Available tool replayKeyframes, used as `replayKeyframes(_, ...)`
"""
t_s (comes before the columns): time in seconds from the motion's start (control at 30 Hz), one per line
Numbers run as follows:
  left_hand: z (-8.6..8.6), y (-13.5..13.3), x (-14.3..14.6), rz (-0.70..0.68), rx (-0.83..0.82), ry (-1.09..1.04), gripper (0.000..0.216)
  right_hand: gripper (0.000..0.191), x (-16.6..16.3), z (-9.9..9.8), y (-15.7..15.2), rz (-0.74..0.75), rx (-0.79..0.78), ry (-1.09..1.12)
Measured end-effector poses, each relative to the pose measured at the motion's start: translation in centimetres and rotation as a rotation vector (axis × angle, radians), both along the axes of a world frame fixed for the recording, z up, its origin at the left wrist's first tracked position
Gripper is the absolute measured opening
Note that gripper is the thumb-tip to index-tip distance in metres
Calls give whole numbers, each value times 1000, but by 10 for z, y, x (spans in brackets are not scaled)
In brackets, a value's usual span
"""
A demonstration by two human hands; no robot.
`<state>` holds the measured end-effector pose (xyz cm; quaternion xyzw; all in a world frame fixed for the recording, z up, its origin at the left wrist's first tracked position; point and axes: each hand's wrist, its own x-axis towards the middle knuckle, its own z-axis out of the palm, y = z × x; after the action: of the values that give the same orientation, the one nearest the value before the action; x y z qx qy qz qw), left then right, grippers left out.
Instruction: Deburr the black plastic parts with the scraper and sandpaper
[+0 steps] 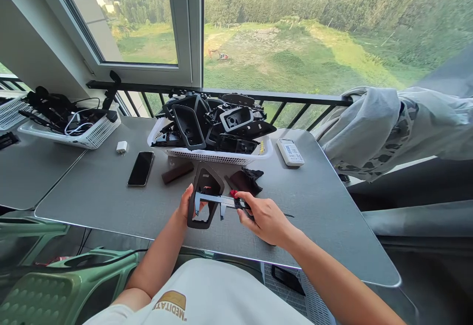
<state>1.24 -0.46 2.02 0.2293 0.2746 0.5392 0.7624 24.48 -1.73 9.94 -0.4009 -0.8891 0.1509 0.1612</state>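
My left hand (184, 205) grips the left edge of a black plastic frame part (204, 186), held upright just above the grey table (318, 206). My right hand (262, 216) is closed on a metal caliper (216, 200) with a red thumb piece, laid across the frame's opening. Behind them stands a white basket (218, 156) piled with several black plastic parts.
A black phone (141, 168) and a white charger (121, 146) lie at the left, a white remote (290, 152) at the right. Dark pieces (244, 181) lie in front of the basket. A second basket (84, 135) with cables sits far left. Grey cloth (384, 127) hangs on the railing.
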Motion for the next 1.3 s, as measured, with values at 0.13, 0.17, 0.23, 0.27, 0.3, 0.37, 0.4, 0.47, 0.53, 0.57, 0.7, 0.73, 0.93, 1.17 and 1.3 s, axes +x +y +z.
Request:
replayKeyframes(0.13, 2, 0, 1, -18, 6, 3, 54, 28, 1, 0, -1, 51, -8, 47)
replayKeyframes(0.17, 1, 1, 0, -16, 10, 4, 55, 29, 2, -1, -1, 71, 6, 42)
replayKeyframes(0.23, 0, 1, -2, -9, 20, 9, 57, 33, 3, -1, 0, 127, 40, 20)
replayKeyframes(0.27, -1, 1, -3, -6, 26, 12, 56, 34, 4, -1, 0, 155, 56, 6)
replayKeyframes(0.3, -2, 1, -4, -5, 32, 16, 56, 36, 5, -1, 0, 177, 72, -8)
replayKeyframes(0.37, -3, 1, -6, -6, 41, 21, 57, 39, 7, -2, 1, 201, 103, -41)
replayKeyframes(0.4, -3, 1, -7, -6, 44, 22, 59, 40, 7, -2, 1, 203, 119, -57)
replayKeyframes(0.47, -3, 2, -7, 4, 51, 21, 60, 42, 7, -1, 1, 197, 143, -87)
replayKeyframes(0.53, -3, 2, -7, 23, 58, 22, 58, 44, 7, 0, 1, 185, 142, -107)
replayKeyframes(0.57, -3, 1, -7, 30, 61, 24, 56, 44, 7, 0, 0, 176, 135, -110)
replayKeyframes(0.7, -4, 1, -6, 41, 54, 23, 54, 44, 7, -2, -2, 139, 99, -95)
replayKeyframes(0.73, -5, 1, -6, 42, 51, 20, 54, 44, 7, -3, -2, 129, 89, -87)
replayKeyframes(0.93, -11, 4, -5, 21, 22, 1, 57, 42, 6, -6, -2, 86, 22, -64)
replayKeyframes(1.17, -34, 4, -9, 1, -60, -33, 52, 39, -6, -30, 1, 68, -14, -108)
replayKeyframes(1.3, -48, 3, -14, -40, -113, -31, 55, 39, -13, -47, -4, 37, -35, -114)
